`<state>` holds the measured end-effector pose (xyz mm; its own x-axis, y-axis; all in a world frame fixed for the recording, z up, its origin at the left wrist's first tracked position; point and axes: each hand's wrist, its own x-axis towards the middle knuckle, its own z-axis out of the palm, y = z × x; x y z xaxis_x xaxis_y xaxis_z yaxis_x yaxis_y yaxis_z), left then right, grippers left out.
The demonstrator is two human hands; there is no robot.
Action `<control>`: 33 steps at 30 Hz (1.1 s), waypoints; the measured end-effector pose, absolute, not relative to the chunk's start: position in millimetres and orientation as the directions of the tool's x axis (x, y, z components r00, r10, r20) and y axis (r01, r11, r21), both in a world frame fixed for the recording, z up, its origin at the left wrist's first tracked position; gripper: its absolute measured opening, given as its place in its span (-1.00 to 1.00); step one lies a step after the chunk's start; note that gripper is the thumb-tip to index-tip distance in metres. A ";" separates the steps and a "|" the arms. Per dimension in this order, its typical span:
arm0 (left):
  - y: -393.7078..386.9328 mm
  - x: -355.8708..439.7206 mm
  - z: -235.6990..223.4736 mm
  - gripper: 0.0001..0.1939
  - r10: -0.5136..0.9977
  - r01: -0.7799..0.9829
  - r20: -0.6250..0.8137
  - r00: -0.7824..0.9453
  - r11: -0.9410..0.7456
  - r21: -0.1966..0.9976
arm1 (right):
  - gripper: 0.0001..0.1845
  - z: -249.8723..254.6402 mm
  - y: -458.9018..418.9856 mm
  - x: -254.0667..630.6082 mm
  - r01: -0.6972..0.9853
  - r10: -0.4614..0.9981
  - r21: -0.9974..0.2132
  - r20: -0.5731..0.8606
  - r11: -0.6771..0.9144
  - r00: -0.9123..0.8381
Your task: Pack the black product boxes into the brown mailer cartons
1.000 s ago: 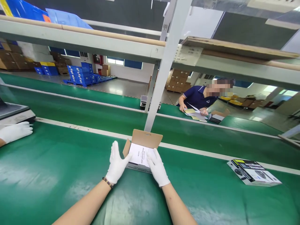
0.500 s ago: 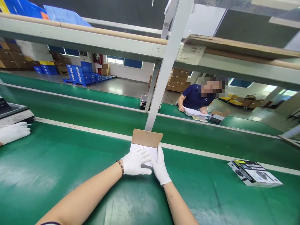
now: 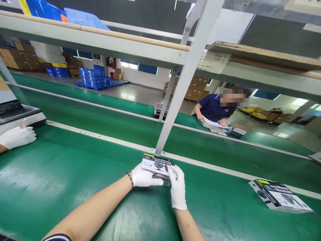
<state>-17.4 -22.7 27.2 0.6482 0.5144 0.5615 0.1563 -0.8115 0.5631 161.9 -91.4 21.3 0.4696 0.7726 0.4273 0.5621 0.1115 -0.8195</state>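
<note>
A small printed carton (image 3: 157, 165) lies in front of me on the green belt, its lid tipped down towards me with the printed face up. My left hand (image 3: 144, 177), in a white glove, reaches in beneath the lid. Its thumb is stretched out along the near side, while the lid hides its other fingers. At the lid's right corner, my right hand (image 3: 178, 187), gloved too, has its fingers bent around the edge. The carton's contents are covered by the lid and my left hand.
A second printed carton (image 3: 283, 197) lies to the right on the green belt (image 3: 82, 174). At the far left, another person's gloved hand (image 3: 17, 137) rests beside a scale-like device (image 3: 22, 117). A slanted metal post (image 3: 185, 80) rises behind my carton. Across the line, a person (image 3: 213, 107) handles papers.
The carton's lid, upright before with its brown inside showing, has swung down over my left hand. My right hand has moved from the carton's side to the lid's edge. The view has shifted slightly.
</note>
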 end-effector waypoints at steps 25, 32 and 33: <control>6.9 -16.4 -18.6 -0.56 0.914 0.321 0.397 0.086 -0.402 0.857 | -0.52 11.6 -46.7 183.6 0.750 0.802 -0.634 0.541 0.188 0.256; 1.7 -24.0 -16.4 -0.70 0.866 0.394 0.462 0.194 -0.500 0.771 | -0.56 13.7 -53.3 182.8 0.884 0.818 -0.413 0.572 0.219 0.065; 2.1 -25.7 -15.9 -0.70 0.855 0.431 0.483 0.188 -0.513 0.742 | -0.58 12.9 -53.6 184.4 0.914 0.803 -0.349 0.594 0.205 0.047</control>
